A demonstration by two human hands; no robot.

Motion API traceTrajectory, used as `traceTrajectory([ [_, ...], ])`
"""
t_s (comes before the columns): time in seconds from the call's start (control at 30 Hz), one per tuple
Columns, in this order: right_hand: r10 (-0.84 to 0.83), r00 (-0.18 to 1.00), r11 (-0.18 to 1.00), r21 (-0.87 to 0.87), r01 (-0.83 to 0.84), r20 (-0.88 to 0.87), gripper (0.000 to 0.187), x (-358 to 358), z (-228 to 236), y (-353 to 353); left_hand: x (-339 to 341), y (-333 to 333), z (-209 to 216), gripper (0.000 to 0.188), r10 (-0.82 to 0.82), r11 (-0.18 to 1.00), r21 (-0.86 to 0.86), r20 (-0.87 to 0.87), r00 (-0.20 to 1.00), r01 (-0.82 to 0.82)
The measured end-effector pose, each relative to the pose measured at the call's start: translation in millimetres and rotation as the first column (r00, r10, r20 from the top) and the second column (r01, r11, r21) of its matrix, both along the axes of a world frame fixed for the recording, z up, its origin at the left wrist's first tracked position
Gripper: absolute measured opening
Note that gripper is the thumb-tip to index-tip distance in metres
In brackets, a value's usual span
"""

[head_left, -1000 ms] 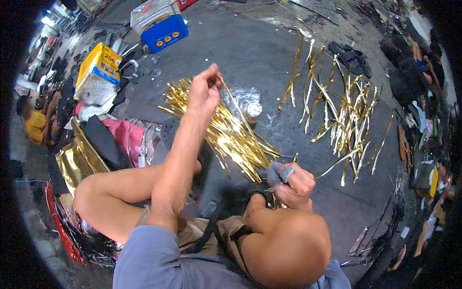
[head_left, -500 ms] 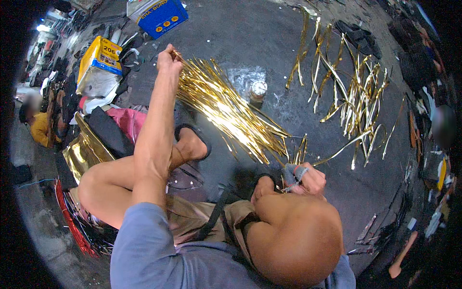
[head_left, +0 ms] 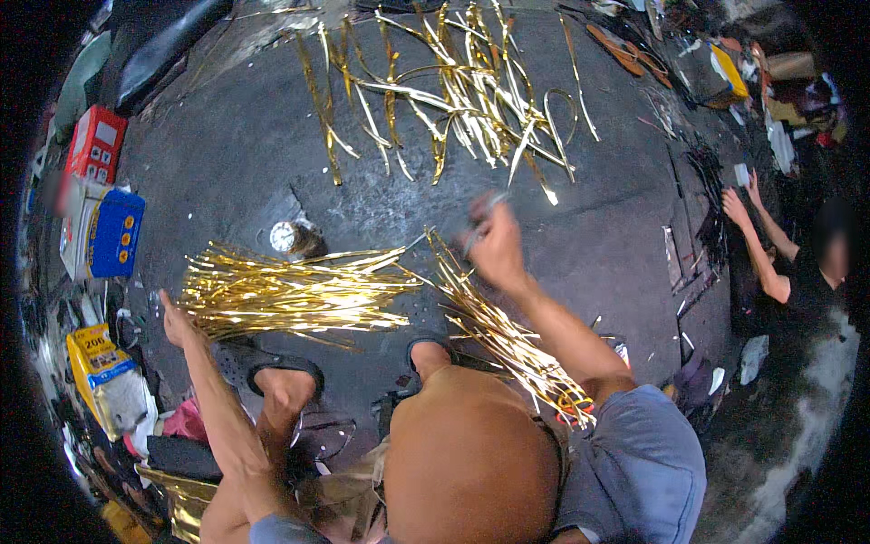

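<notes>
My left hand (head_left: 178, 325) is at the left end of a bundle of shiny gold strips (head_left: 299, 295) lying across the dark floor. One of its fingers is stretched out, and the others are partly hidden. Beyond the bundle's right end, my right hand (head_left: 498, 245) is raised and blurred, its fingers closed around a grey tool whose kind I cannot make out. Beneath my right forearm lies a second, narrower bundle of gold strips (head_left: 507, 340), with coloured bands at its near end. Farther off, a loose spread of gold strips (head_left: 480, 100) covers the floor.
A small round-topped container (head_left: 284, 238) stands just behind the left bundle. A blue-and-white box (head_left: 113, 231), a red box (head_left: 97, 145) and a yellow tin (head_left: 95, 354) line the left side. Sandals (head_left: 625, 54) lie at the far right. Another person (head_left: 797, 263) sits at the right.
The view has turned rightward. My right hand has risen from beside my right foot to above the floor. My left hand's pinch on the strip ends has loosened. The banded bundle now shows.
</notes>
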State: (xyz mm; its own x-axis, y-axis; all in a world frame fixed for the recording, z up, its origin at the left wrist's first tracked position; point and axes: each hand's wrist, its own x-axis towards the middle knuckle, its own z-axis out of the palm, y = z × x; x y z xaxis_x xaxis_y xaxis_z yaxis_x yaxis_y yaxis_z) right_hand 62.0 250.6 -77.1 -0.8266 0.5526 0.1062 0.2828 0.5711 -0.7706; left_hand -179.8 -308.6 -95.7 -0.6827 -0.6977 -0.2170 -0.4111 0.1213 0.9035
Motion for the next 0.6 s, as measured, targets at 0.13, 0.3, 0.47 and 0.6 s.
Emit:
traceTrajectory([
  [0.13, -0.714, 0.698, 0.666, -0.257, 0.701, 0.056, 0.058, -49, -82, 135, 30, 99, 47, 0.059, 0.052, 0.893, -0.411, -0.316, 0.947, -0.186],
  [0.3, -0.809, 0.547, 0.293, -0.657, 0.694, 0.217, 0.057, -70, -74, 125, 91, 220, 79, 0.031, -0.572, 0.751, -0.602, -0.385, 0.725, 0.272],
  [0.47, -0.569, 0.822, 0.822, 0.073, 0.565, 0.04, 0.046, 17, -2, 45, 181, 350, 87, 0.025, -0.971, 0.196, 0.545, -0.008, 0.239, 0.815],
  [0.6, -0.212, 0.964, 0.969, -0.094, 0.229, 0.159, 0.038, 97, 88, -22, 229, 407, 72, 0.046, -0.948, -0.096, 0.953, -0.175, 0.265, 0.287],
])
